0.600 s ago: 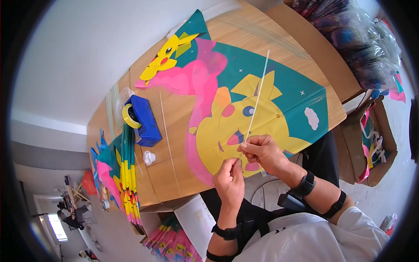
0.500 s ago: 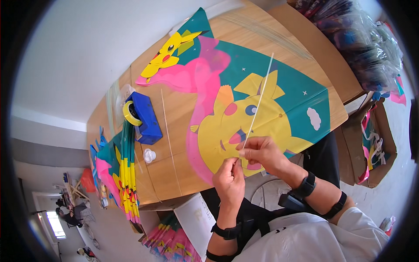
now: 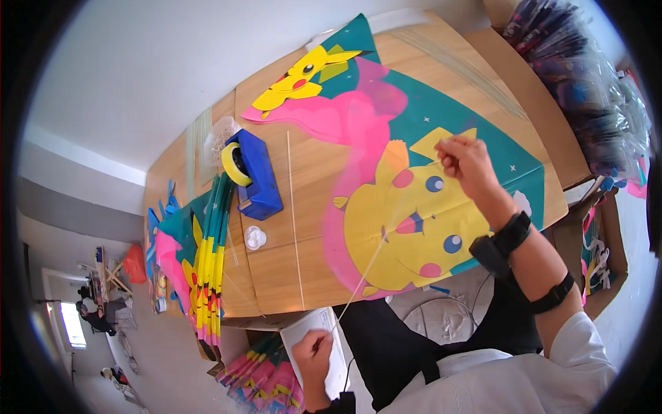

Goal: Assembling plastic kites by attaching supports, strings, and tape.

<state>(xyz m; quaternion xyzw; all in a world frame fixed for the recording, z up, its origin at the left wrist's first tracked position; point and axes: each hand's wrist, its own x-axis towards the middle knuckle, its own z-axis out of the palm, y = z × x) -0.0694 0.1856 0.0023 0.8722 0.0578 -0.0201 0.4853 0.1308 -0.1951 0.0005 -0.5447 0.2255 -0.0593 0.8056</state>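
A teal, pink and yellow printed kite sail [image 3: 372, 200], with a yellow cartoon figure on it, lies spread over the wooden table. Low at the table's front edge, my left hand [image 3: 314, 355] is closed on the lower end of a thin white rod [image 3: 365, 276]. The rod slants up across the sail and blurs toward its upper end. My right hand [image 3: 465, 162] is raised over the sail's upper part with its fingers pinched together. Whether the rod or something else small is in that pinch, I cannot make out.
A blue tape dispenser [image 3: 261, 176] with yellow tape stands left of the sail, near a small white item [image 3: 255, 238]. Folded printed sails [image 3: 210, 269] hang over the left edge. Thin rods [image 3: 462, 69] lie at the back. Plastic-wrapped bundles [image 3: 579, 90] fill the far right.
My hands have parted: the right moved up and right over the sail, the left down and left past the table edge. The rod's lower end has come down with my left hand.
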